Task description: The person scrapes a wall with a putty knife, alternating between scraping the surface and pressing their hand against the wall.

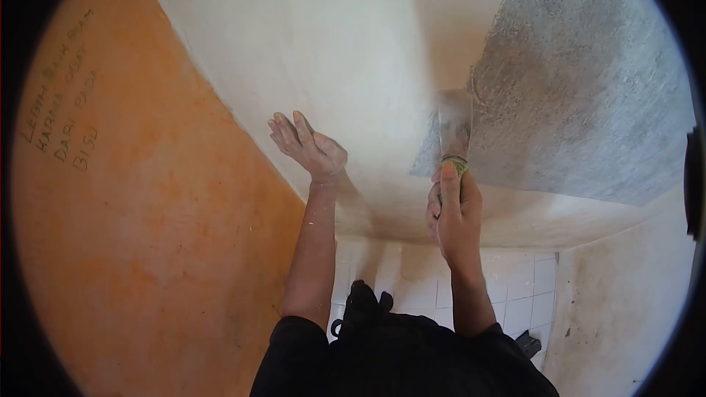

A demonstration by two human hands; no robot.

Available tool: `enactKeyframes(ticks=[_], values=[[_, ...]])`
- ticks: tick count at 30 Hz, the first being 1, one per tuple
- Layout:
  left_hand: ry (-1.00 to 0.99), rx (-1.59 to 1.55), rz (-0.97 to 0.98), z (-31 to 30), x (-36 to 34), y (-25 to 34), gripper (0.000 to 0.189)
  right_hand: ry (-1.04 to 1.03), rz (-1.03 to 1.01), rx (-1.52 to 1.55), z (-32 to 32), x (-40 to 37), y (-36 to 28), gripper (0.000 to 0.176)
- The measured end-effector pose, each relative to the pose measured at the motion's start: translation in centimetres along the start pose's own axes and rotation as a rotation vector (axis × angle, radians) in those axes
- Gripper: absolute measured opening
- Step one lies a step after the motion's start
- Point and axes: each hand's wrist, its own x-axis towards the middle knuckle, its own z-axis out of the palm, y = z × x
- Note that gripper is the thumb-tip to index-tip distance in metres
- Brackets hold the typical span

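Note:
My right hand (457, 209) is wrapped round the green handle of a scraper (454, 121), thumb lying along the top. Its wide metal blade points up the wall, right at the border between pale paint and a rough grey patch (573, 95). To the left, my left hand (309, 148) is held up by the white wall (309, 44), fingers stretched out and nothing in it. Dust and pale specks cover both hands and the left forearm.
An orange wall (147, 250) with handwriting (66, 88) meets the white wall at the left. Below lies a white tiled floor (423, 279), with a dark object (528, 343) at its right side. Another pale, stained wall (618, 301) stands at the right.

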Motion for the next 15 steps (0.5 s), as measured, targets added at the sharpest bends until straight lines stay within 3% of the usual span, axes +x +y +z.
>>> enactKeyframes(ticks=[2,5,10,12,13,15], values=[[0.008,-0.006,-0.017,0.5,0.2,0.0,0.049,-0.025,-0.072,-0.028,-0.6,1.3,0.4,0.03],[-0.012,-0.003,-0.024,-0.2,-0.2,0.1,0.049,0.021,0.009,-0.002,-1.0,0.2,2.1,0.03],[-0.116,-0.019,-0.007,-0.8,-0.8,-0.6,0.054,0.007,-0.063,0.001,1.3,2.0,-3.3,0.029],[-0.418,-0.067,-0.185,-2.3,-1.3,-1.0,0.058,-0.027,-0.094,0.009,1.4,2.2,-3.5,0.029],[-0.411,-0.068,-0.176,-3.0,-0.9,-1.5,0.058,-0.002,-0.07,0.0,1.0,1.9,-1.6,0.029],[-0.603,-0.223,-0.209,-4.3,-0.3,-1.7,0.067,0.02,-0.051,-0.017,0.3,1.2,1.4,0.03]])
